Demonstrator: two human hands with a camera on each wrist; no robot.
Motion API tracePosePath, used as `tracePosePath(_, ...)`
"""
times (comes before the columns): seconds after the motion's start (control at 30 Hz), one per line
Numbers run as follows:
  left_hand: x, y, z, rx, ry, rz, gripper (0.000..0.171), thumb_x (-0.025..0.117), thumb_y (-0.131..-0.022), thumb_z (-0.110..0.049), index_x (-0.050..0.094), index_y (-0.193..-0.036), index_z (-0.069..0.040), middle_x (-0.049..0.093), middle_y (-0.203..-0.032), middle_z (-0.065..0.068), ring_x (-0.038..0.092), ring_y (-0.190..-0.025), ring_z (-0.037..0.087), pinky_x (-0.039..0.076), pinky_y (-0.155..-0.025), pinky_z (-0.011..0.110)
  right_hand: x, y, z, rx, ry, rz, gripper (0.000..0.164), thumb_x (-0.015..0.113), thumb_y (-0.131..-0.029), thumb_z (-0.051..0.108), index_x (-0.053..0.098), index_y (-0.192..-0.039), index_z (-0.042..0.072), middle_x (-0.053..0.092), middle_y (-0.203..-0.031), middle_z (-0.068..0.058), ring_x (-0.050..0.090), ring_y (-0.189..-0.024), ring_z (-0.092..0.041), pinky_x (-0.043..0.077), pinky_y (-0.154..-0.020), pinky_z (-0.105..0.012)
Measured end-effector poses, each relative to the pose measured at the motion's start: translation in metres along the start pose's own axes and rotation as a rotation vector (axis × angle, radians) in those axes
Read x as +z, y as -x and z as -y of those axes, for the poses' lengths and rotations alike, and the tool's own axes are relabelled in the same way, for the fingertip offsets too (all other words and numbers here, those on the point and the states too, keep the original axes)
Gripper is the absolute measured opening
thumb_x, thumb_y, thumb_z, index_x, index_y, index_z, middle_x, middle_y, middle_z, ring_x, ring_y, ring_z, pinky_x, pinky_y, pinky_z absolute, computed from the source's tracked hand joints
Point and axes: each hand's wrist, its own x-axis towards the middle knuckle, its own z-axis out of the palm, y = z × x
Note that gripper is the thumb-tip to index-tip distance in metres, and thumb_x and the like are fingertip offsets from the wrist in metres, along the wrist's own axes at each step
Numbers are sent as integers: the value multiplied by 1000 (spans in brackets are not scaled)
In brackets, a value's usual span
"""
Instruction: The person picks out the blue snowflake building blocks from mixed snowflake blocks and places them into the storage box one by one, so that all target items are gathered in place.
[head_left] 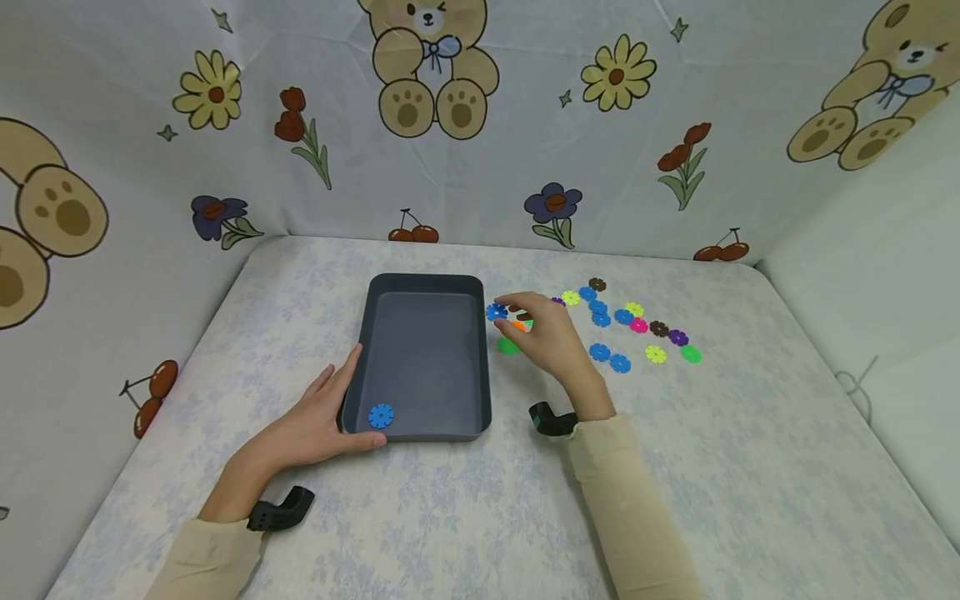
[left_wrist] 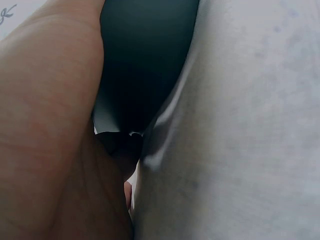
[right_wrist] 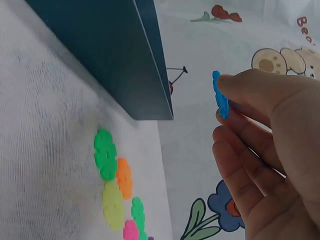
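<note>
A dark grey rectangular tray [head_left: 427, 350] sits left of the middle of the table, with one blue notched disc [head_left: 381, 416] in its near left corner. My left hand [head_left: 315, 421] rests around that corner, fingers along the left wall and thumb stretched along the near wall. Between thumb and fingertips, my right hand [head_left: 551, 342] pinches another blue notched disc [head_left: 497, 312] just outside the tray's right wall. The right wrist view shows this pinched disc [right_wrist: 220, 94] edge-on, above the table. In the left wrist view, the palm and the dark tray wall [left_wrist: 145, 55] fill much of the picture.
Right of the tray lie several loose notched discs, among them a green disc [head_left: 691, 354], a yellow disc [head_left: 656, 354], a pink disc [head_left: 638, 325] and a brown disc [head_left: 597, 284]. Some overlap. A cloth wall [head_left: 487, 183] with printed bears and flowers borders the table's far edge.
</note>
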Motion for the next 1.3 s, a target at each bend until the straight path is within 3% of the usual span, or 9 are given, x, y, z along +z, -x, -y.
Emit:
tracePosePath(0.53, -1, 1, -1, -1, 0, -3, 133, 82, -79, -63, -14, -165, -30, 3, -174, 14, -4, -155, 54, 14, -113, 81, 15, -1, 26, -111, -26, 27, 32, 75, -97, 17, 72, -128, 7, 71, -127, -10, 68, -112, -26, 59, -95, -39)
tracePosePath(0.9, -1, 2, -1, -5, 7, 0, 132, 82, -80, -63, -15, -165, -31, 2, -174, 13, -4, -155, 54, 16, -112, 82, 27, -4, 41, -173, -39, 50, 29, 75, -97, 15, 74, -124, 5, 73, -119, -10, 68, -97, -25, 60, -88, -42)
tracePosePath(1.3, -1, 2, -2, -16, 4, 2, 132, 81, -81, -63, -15, -165, -32, 2, -174, 14, -4, -154, 55, 18, -110, 84, 40, -6, 53, -210, -18, 96, 30, 77, -95, 15, 74, -123, 6, 73, -121, -7, 70, -107, -26, 59, -94, -37)
